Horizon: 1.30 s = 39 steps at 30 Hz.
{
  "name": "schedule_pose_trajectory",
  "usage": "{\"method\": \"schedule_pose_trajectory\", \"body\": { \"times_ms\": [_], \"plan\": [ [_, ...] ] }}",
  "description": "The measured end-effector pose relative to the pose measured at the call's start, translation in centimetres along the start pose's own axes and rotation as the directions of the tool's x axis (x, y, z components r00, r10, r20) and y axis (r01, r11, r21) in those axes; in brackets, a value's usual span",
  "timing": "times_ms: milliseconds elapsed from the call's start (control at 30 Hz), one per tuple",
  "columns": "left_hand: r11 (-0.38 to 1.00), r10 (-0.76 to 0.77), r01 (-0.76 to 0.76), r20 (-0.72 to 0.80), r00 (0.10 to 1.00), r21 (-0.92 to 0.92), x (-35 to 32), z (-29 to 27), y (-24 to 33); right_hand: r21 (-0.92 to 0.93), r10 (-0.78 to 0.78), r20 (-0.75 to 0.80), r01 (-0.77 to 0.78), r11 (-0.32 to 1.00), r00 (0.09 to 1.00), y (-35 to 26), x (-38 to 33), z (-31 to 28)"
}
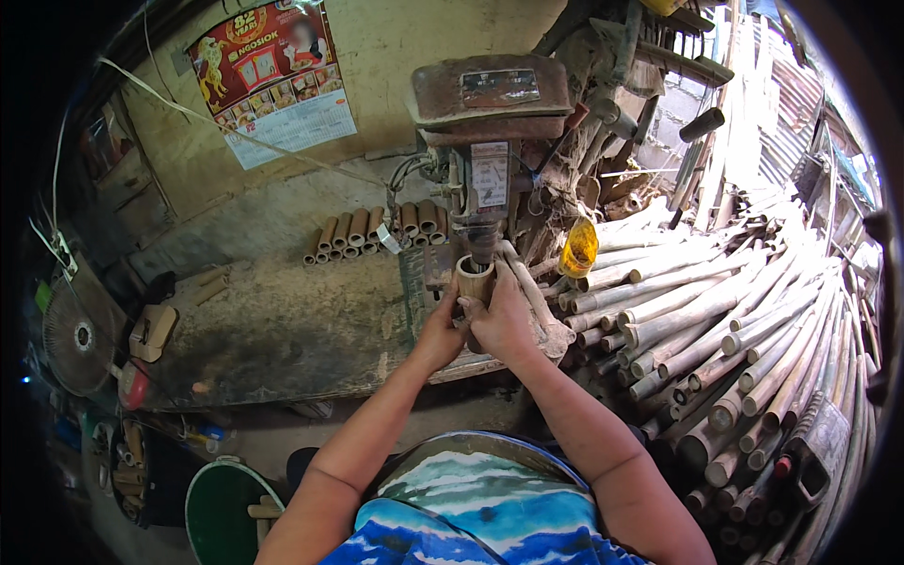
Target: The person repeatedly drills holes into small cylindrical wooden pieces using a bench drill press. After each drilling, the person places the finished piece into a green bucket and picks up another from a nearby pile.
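Note:
Both my hands are wrapped round one short bamboo tube (477, 285), which stands upright with its open mouth facing up. My left hand (440, 332) grips it from the left, and my right hand (503, 320) from the right, with the thumbs near each other on the near side. Right above the tube is the chuck (481, 242) of a dusty drill press (490, 113). A bit seems to reach down into the tube's mouth, but its tip is hidden inside. The tube is over the machine's table, whose surface is mostly covered by my hands.
Several cut bamboo tubes (353, 229) are stacked at the bench's back. The dusty workbench (273, 330) stretches left to a fan (83, 336) and a wooden block (153, 332). Long bamboo poles (716, 311) pile up at right, near a yellow container (578, 249). A green bucket (202, 508) stands below.

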<state>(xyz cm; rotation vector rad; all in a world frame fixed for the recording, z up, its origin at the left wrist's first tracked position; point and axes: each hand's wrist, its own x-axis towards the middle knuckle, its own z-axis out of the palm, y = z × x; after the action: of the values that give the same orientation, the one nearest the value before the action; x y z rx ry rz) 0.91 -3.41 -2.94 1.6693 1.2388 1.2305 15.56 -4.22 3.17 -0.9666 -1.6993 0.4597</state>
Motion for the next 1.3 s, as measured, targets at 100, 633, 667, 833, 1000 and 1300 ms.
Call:
{"method": "schedule_pose_trajectory", "body": {
  "times_ms": [100,633,667,833,1000,1300],
  "plan": [
    [0.998,0.016,-0.015,-0.028,0.999,0.058,0.8,-0.2,-1.1,0.008,0.015,-0.005,-0.015,1.000,1.000,0.4,0.5,0.7],
    [0.975,-0.105,0.084,0.096,0.990,0.205,1.7,1.5,-0.1,-0.045,0.074,-0.013,-0.074,0.996,0.997,2.0,0.4,-1.5],
    [0.983,-0.058,0.039,0.101,0.993,0.181,1.4,1.5,-0.4,-0.047,0.046,-0.017,-0.047,0.998,0.999,1.8,-0.1,-1.6],
    [0.980,-0.013,-0.007,0.101,0.995,0.198,0.2,1.3,-1.3,-0.169,-0.086,-0.065,0.075,0.983,0.994,1.5,-1.9,-0.8],
    [0.999,-0.014,0.012,0.062,0.998,0.035,-1.1,0.8,-0.9,-0.154,-0.006,-0.002,0.006,0.988,1.000,2.3,-2.3,0.6],
    [0.974,0.076,-0.049,-0.114,0.991,0.219,1.0,0.4,-2.2,-0.026,0.029,-0.009,-0.030,0.999,1.000,3.5,-0.2,2.3]
  ]
}}
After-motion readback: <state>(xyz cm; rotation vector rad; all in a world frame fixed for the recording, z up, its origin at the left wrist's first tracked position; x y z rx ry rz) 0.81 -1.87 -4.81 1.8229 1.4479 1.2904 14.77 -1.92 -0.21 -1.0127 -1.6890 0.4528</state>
